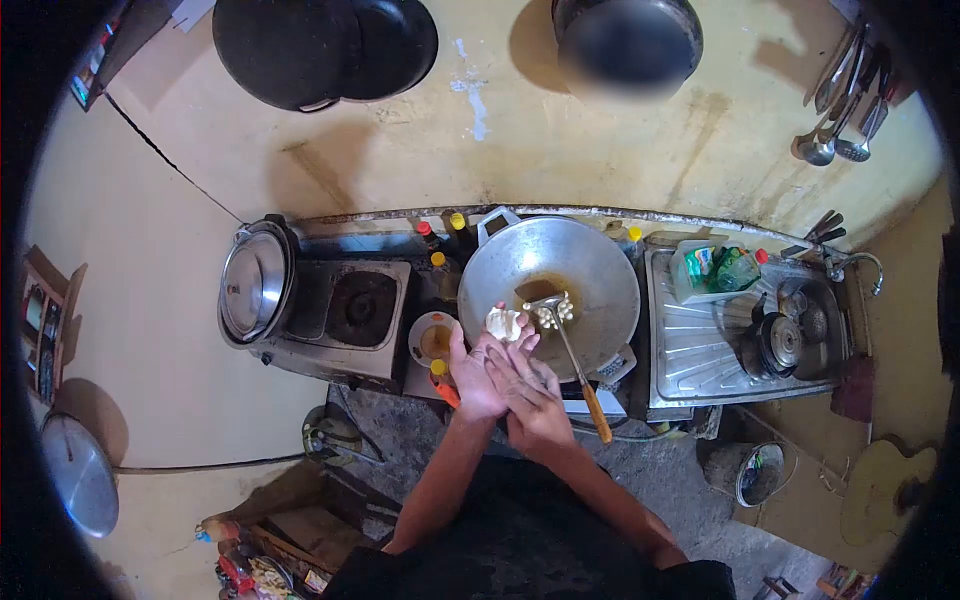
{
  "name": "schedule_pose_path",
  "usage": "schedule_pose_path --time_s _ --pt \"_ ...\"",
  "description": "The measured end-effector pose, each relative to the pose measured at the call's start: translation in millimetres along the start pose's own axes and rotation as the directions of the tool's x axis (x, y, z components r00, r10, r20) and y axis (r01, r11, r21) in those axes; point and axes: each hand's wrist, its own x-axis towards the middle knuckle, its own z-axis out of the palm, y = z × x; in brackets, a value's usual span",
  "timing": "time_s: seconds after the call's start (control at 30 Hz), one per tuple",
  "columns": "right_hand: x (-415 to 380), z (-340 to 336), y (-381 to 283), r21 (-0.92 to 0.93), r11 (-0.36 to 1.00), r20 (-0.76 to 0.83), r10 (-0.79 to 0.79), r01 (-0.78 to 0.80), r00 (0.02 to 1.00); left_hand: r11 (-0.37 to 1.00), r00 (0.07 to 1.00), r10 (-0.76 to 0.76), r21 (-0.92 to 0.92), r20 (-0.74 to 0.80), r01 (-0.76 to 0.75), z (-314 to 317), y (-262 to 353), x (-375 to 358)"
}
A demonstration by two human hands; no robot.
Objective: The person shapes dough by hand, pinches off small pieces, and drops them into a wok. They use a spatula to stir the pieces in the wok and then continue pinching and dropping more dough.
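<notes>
My left hand [478,372] is turned palm up over the near rim of a large metal wok [492,262], holding a flattened lump of white dough [505,323] on its fingers. Across that palm lies my right hand [530,398], its fingers stretched out and their tips just below the dough. A skimmer with a wooden handle [594,408] leans over the wok's near edge. Small white pieces [552,312] cluster at its metal head. Brownish oil [545,285] pools at the bottom of the wok.
Left of the wok are a stove [345,315], a lidded pot [255,280], a plate of yellowish liquid [433,340] and several bottles. To the right, a steel sink [690,345] holds stacked cookware [785,340] and a white tub [695,280]. A bucket [755,475] stands on the floor.
</notes>
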Motion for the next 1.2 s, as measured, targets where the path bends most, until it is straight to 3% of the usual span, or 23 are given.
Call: schedule_pose_path --time_s 0.1,0.23,0.37,0.4,0.5,0.53,0.6,0.7,0.73,0.77,0.87,0.93,1.07,1.17,1.2 --pt "-2 -10 -9 0.006 1.0 0.067 -0.019 0.019 0.998 0.998 0.998 0.055 -0.022 -0.023 -0.056 7 6 -2" --pt "-16 -7 10 -0.146 0.989 0.044 -0.01 0.016 0.999 0.988 0.989 0.014 -0.157 0.147 0.01 -1 5 -2" --pt "-10 0 0 0.018 1.0 0.057 -0.025 0.024 0.998 1.0 1.0 -0.008 -0.012 0.015 0.008 -9 -5 5" --pt "-11 -3 -2 0.04 0.998 0.076 -0.053 0.05 0.996 0.996 1.0 -0.008 -0.09 -0.011 0.007 -9 -4 7" --pt "-20 -6 12 -0.142 0.99 0.096 -0.005 0.019 0.995 0.995 0.998 0.032 -0.091 0.055 -0.027 -23 -5 12" --pt "-16 -7 14 -0.16 0.987 0.081 0.003 0.011 0.997 0.999 0.998 0.042 -0.011 -0.042 -0.042 -18 -7 8" --pt "-5 -12 19 -0.203 0.979 0.051 0.021 -0.011 0.998 0.998 1.0 0.002 -0.064 -0.02 -0.003 -25 -15 14" --pt "-12 -5 12 0.026 0.999 0.092 -0.038 0.036 0.995 0.999 0.997 0.0 -0.046 -0.078 -0.004 -38 -15 23" --pt "-16 -7 15 -0.052 0.995 0.117 -0.08 0.086 0.99 0.998 0.998 0.019 -0.066 -0.067 -0.023 -40 -13 26" --pt "-16 -10 22 -0.143 0.989 0.103 -0.017 0.032 0.995 0.995 0.998 0.041 -0.086 -0.053 -0.045 -41 -11 31" --pt "-17 -23 39 -0.312 0.934 0.004 0.182 -0.172 0.983 0.963 0.96 0.246 0.148 -0.133 -0.226 -57 -6 50" --pt "-21 -30 57 -0.275 0.933 -0.034 0.233 -0.233 0.972 0.898 0.927 0.345 0.339 -0.145 -0.281 -53 1 52" --pt "-17 -55 68 -0.185 0.853 -0.064 0.485 -0.488 0.872 0.866 0.964 0.258 0.457 -0.057 -0.204 -35 14 44" --pt "-6 -60 69 0.303 0.812 -0.114 0.551 -0.499 0.827 0.749 0.995 0.078 0.654 0.065 -0.101 -17 11 26" --pt "-3 -60 68 0.379 0.79 -0.099 0.552 -0.481 0.828 0.724 0.997 -0.003 0.688 0.073 -0.048 -14 7 21"
